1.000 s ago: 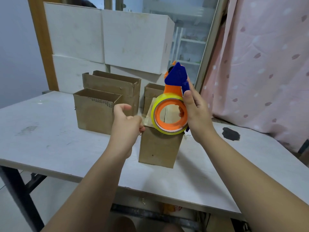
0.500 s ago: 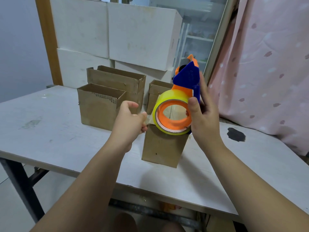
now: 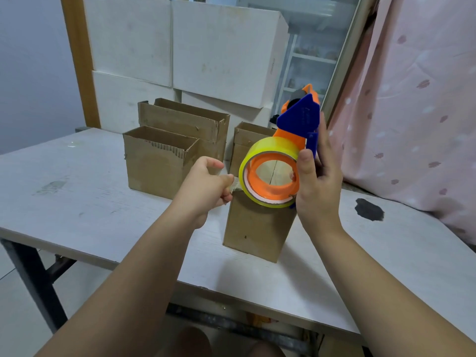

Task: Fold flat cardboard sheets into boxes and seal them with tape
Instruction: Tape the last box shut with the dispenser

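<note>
A small brown box stood near the front edge of the surface, a little right of the middle. The right hand gripped a blue and orange tape holder and held it up just over the top of the box, thumb in front and fingers behind. A yellow tape roll sat on the holder and hid most of the box top. Only a thin line between the flaps showed through the hole in the roll. The left hand pinched the loose tape end by the top left edge of the box. It was too hard to see if the tape end touched the box. The two hands were apart, with the roll between them. Farther back on the surface stood a low open box, just behind it a taller open box, and a narrow open box partly hidden by the roll. Big white boxes were stacked along the back edge. A pink curtain hung past the right edge, and a dark spot marked the surface near it.
</note>
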The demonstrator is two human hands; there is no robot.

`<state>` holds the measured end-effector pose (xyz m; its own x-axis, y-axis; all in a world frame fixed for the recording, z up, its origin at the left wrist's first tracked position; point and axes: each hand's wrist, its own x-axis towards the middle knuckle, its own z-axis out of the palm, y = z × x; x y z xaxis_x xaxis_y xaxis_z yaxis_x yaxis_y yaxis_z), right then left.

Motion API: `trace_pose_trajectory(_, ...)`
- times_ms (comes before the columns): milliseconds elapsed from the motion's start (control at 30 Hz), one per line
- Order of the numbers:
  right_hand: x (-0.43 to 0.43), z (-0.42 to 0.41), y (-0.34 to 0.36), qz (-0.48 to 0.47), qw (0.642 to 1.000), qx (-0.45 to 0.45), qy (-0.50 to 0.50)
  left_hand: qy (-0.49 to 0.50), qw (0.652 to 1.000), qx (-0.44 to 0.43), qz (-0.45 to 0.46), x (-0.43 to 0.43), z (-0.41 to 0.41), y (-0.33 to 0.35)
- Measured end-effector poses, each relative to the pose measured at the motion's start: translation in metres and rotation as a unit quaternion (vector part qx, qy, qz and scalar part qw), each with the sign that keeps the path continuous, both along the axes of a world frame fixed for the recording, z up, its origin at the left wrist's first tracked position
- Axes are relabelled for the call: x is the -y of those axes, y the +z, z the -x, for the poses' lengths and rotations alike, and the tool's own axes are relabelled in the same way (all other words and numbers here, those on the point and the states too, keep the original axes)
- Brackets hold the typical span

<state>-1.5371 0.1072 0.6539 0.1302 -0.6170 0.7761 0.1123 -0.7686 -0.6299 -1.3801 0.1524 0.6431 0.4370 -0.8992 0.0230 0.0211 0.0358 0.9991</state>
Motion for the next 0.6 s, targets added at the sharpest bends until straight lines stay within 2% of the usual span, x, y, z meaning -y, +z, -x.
trace_pose_trajectory(333, 0.002, 0.002, 0.0, 0.022, 0.999, -0.026, 0.0, -0.051, 0.996, 0.017, -0.073, 0.003, -0.004, 0.0)
trace_pose_trajectory(500, 0.003, 0.0, 0.0, 0.015, 0.999, -0.031, -0.011, -0.05, 0.988, -0.018, -0.144, 0.001, 0.01, 0.004)
trace_pose_trajectory(600, 0.004, 0.001, 0.0, 0.007, 0.999, -0.034, -0.016, -0.011, 0.983, 0.057, -0.175, 0.005, 0.017, 0.004)
